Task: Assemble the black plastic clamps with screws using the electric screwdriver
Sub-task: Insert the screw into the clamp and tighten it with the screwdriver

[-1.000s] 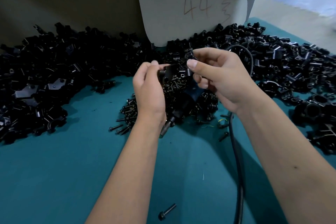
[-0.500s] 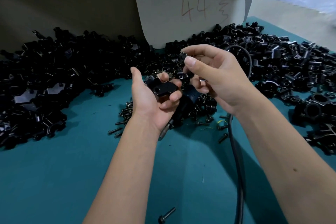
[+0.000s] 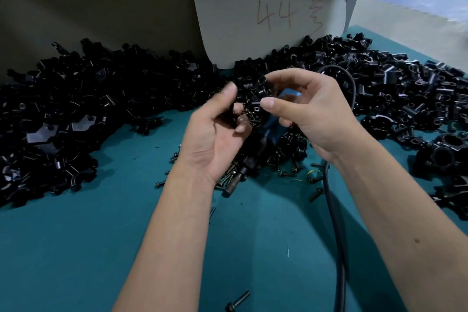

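Both hands are raised together over the middle of the teal tabletop (image 3: 76,248), above the screw pile (image 3: 286,149). The left hand (image 3: 217,134) is palm-up, fingers curled loosely inward around a dark part that is too blurred to name; whether that grip is closed on it cannot be told. Just to its right, the right hand (image 3: 311,109) pinches a small black clamp piece (image 3: 255,106) between thumb tip and the fingers above it, a narrow grip with the piece's round hole facing the camera. The piece sits at the very tips of the right hand's fingers, almost touching the left hand's fingertips.

Below the hands the screwdriver (image 3: 253,157) lies on the screws, its metal tip pointing toward the near left, its blue body partly hidden behind the right hand. Its black cable (image 3: 336,223) loops behind the right wrist and runs down to the near edge. Heaps of black clamps (image 3: 76,109) fill the far left and far right. A lone screw (image 3: 238,301) lies near the bottom edge. A card marked "44" (image 3: 268,12) stands at the back.
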Motion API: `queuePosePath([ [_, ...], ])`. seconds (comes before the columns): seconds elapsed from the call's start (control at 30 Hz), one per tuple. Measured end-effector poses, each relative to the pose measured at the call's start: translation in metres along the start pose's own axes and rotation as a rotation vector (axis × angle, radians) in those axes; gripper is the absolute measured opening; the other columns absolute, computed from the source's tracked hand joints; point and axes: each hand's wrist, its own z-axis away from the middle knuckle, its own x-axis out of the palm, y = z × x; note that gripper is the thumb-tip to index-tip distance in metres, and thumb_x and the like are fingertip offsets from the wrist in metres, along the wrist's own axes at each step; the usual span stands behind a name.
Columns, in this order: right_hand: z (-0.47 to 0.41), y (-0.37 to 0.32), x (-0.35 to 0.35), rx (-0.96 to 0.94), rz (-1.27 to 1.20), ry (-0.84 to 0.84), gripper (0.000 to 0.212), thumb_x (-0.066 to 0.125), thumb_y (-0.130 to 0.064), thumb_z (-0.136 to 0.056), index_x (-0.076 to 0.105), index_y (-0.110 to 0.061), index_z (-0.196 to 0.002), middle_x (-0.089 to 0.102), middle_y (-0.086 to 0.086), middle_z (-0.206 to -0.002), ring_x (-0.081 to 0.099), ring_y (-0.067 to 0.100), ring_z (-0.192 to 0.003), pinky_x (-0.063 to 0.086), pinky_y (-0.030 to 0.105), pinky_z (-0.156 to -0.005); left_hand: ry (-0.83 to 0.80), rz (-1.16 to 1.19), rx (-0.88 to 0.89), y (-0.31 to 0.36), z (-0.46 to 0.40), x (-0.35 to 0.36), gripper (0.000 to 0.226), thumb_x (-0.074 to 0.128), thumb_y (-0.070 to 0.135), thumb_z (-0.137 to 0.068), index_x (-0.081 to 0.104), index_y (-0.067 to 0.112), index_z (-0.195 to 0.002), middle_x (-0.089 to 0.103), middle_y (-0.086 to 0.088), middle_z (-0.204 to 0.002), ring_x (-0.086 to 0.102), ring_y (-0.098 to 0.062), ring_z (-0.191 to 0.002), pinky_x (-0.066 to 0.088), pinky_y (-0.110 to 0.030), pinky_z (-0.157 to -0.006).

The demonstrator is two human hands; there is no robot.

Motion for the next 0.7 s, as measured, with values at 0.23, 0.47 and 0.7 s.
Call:
queuePosePath([
  [0.23,-0.001,0.003,-0.003,-0.036,0.065,0.05,0.031,0.09,-0.013,-0.074,0.079,-0.028,-0.1,0.074,-0.003,-0.096,0.062,0.014,-0.072,0.05,0.026,-0.06,0.141,-0.326,0.118,0.002,-0.005,-0.006,0.028,0.066,0.026,-0.102,0.046,0.009,-0.113,0.064,-0.007,-0.091,0.057,-0.012,-0.067,0.04,-0.018,-0.048],
  [0.47,0.0,0.004,0.0,-0.025,0.029,0.19,0.015,0.085,-0.018,-0.085,0.08,-0.028,-0.094,0.076,-0.004,-0.08,0.064,0.01,-0.065,0.048,0.021,-0.052,0.126,-0.395,0.206,-0.003,-0.01,-0.013,0.029,0.059,0.035,-0.104,0.066,0.008,-0.108,0.07,-0.003,-0.084,0.068,-0.013,-0.076,0.053,-0.019,-0.059],
  [0.7,0.002,0.003,-0.005,-0.055,0.053,0.092,0.022,0.088,-0.018,-0.082,0.08,-0.025,-0.101,0.08,0.004,-0.093,0.07,0.018,-0.08,0.047,0.021,-0.053,-0.143,-0.285,0.171,0.001,-0.007,-0.013,0.037,0.06,0.034,-0.098,0.062,0.002,-0.116,0.073,-0.007,-0.087,0.056,-0.008,-0.062,0.038,-0.011,-0.042],
])
